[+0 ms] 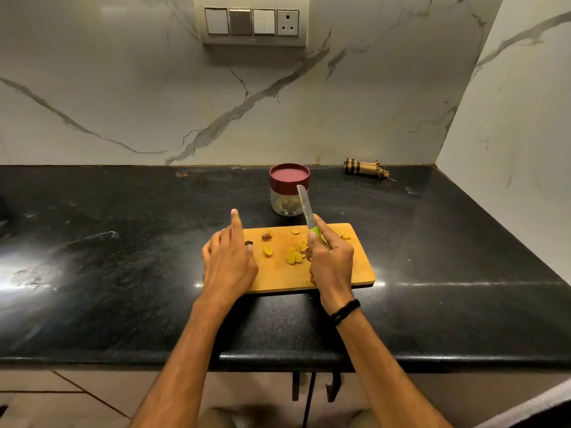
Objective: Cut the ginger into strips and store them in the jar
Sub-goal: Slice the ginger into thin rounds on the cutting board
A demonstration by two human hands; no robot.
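Two hands of mine sit over the board [355, 270] at the centre of the frame. My left hand [227, 257] lies loose and spread over the board's left end, holding nothing, with the forefinger pointing straight up the picture. My right hand [332, 257] is wrapped round the green handle of the knife [304, 208], and the blade slants up the frame so that its tip crosses in front of the jar [287, 202]. Between my hands a small heap of yellow ginger slices [295, 256] lies on the board, just left of my right hand, with a few stray rounds near it. A brown ginger stub [267, 235] sits close to the board's top edge. The jar stands on the black counter [123, 242] just above the board. Its red lid [289, 176] is on, and some pale bits show at its bottom. A checked cloth [364, 168] lies rolled against the marble wall at the upper right. A switch panel [251, 21] is at the top of the frame.
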